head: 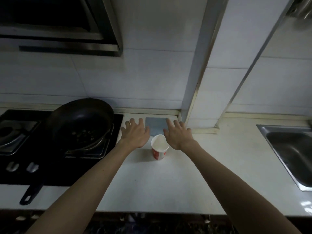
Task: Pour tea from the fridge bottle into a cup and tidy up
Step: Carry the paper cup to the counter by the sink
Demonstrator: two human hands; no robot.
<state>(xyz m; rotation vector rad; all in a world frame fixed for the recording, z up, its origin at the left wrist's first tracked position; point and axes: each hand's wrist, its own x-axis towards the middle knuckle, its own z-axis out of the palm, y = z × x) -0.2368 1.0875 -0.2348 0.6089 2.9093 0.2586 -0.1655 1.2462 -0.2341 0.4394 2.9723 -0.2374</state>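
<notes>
A white paper cup (159, 147) with a red pattern stands upright on the white counter (162, 181), and its inside looks empty. My left hand (135, 132) hovers just left of the cup, palm down with fingers spread, holding nothing. My right hand (179, 135) is stretched out just right of the cup, fingers apart and also empty. Neither hand touches the cup. No bottle is in view.
A dark frying pan (79, 122) sits on the black gas hob (20, 132) at the left, handle pointing toward me. A blue-grey square tile (156, 125) lies behind the cup by the wall. A steel sink (292, 154) is at the right. A range hood (59, 26) hangs above.
</notes>
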